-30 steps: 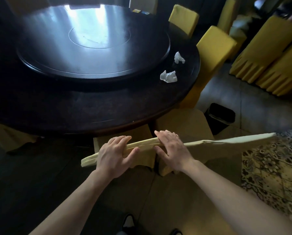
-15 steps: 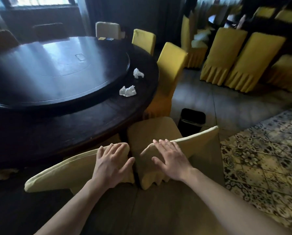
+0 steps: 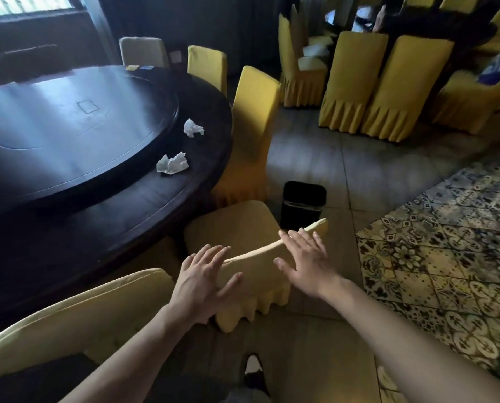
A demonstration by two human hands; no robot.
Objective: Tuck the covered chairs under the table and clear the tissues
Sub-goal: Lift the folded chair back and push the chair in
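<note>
Under my fingertips [image 3: 293, 235] I see a pale yellow chair cover [image 3: 254, 274]. Beyond them sits a black bin [image 3: 302, 205] and a dark brown table [image 3: 126, 216] carrying white tissues [image 3: 173, 164]. Right of my fingers lies floral-patterned tile [image 3: 446, 245].

Dark round table [image 3: 208, 158] w/ 2 crumpled tissues [image 3: 172, 163] [image 3: 193, 128] near edge.

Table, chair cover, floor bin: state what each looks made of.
Table: dark wood, glossy lacquer by the window glare on its top.
Chair cover: pale yellow cloth, matte, with a pleated skirt hem.
Floor bin: black, smooth, likely plastic; too dim to be sure.
</note>
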